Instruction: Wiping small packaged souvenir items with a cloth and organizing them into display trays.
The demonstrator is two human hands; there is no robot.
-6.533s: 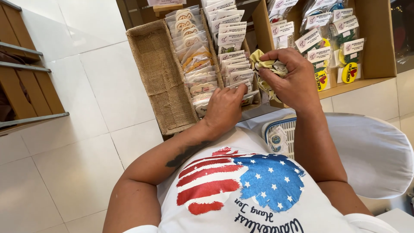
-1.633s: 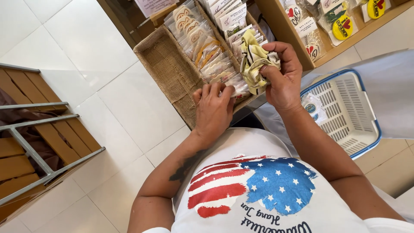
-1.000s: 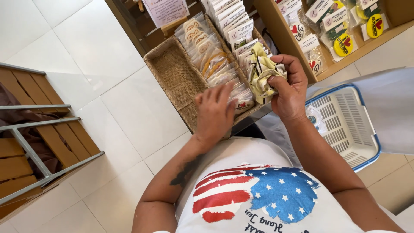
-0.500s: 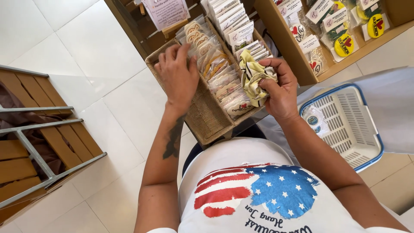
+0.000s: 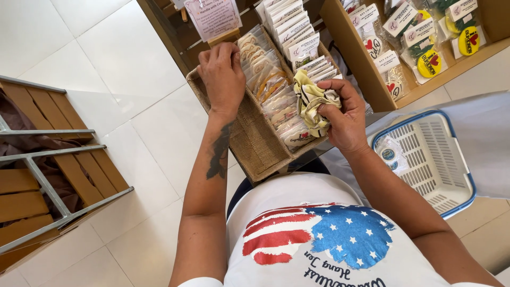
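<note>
Half a second ago the left hand [image 5: 223, 74] lay over the empty left side of the burlap-lined tray [image 5: 252, 143]; it has since slid up to the tray's far end, where its fingers curl down narrowly onto the tops of the clear packets [image 5: 268, 85]. Whether they pinch one I cannot tell. Meanwhile the right hand [image 5: 345, 119] has kept its place at the tray's near right corner, fingers closed around a crumpled pale yellow cloth [image 5: 313, 101].

Clear packets stand on edge in a row just right of the left fingers and run down to the right fingers; a second row of packets with white header cards [image 5: 295, 32] stands beyond the cloth. Left of the rows the tray's burlap floor shows bare.

Below the right wrist sits a white basket with a blue rim [image 5: 435, 159], holding one small wrapped item [image 5: 390, 154]. Beyond the right fingers, a wooden box [image 5: 361, 64] holds bagged keychains with white header cards.
</note>
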